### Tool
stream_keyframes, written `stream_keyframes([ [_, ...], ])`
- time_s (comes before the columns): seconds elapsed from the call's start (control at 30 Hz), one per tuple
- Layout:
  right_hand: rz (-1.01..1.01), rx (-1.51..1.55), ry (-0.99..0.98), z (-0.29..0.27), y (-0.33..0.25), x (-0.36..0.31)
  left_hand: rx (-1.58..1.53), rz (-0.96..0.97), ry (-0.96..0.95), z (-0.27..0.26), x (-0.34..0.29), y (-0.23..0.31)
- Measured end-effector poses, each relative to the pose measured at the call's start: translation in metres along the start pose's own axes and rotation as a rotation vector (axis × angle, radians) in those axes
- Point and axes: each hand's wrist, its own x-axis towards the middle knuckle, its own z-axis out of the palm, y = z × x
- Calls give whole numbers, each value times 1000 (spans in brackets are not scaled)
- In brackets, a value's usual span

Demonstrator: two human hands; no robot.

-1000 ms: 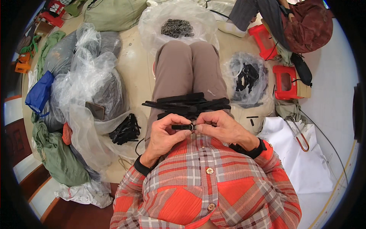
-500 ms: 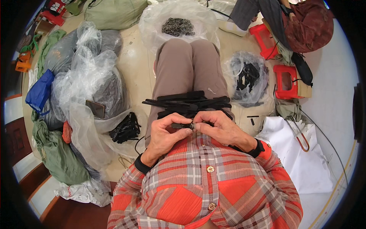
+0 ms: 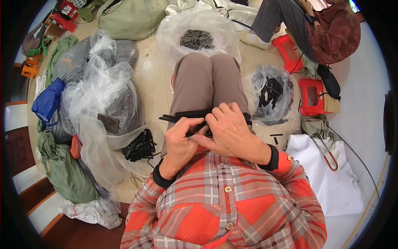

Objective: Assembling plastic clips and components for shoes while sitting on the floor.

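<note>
Over my lap, my left hand point(image 3: 180, 140) is closed, its thumb and forefinger pinching a short black strap point(image 3: 193, 131) that is mostly hidden. My right hand point(image 3: 230, 131) meets it from the other side, thumb stretched toward the left fingertips and the other fingers curled. Whatever lies under the right fingers is covered by the hand. Several long black straps point(image 3: 187, 113) lie crosswise on my thighs, partly behind both hands.
Ahead, a clear plastic bag point(image 3: 168, 35) holds small dark metal pieces point(image 3: 196, 39). Black strips fill another bag point(image 3: 270, 92) at right; a black pile point(image 3: 140, 145) lies at left. A phone point(image 3: 107, 123) rests on plastic. Red stools point(image 3: 311, 97) and a seated person point(image 3: 333, 33) are at far right.
My right hand has turned and moved up, now covering the spot where the fingertips met around a small black piece. My left hand remains beside it. The view has shifted slightly.
</note>
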Motion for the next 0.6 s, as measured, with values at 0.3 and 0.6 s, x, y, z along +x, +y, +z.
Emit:
stream_keyframes([
  [0.3, 8, 107, 36, 12, 6, 2, -60, -128, -2, 3, -3, -8],
  [0.6, 251, 293, -82, 14, 1, 2, -104, -175, 10, 3, -6, -7],
])
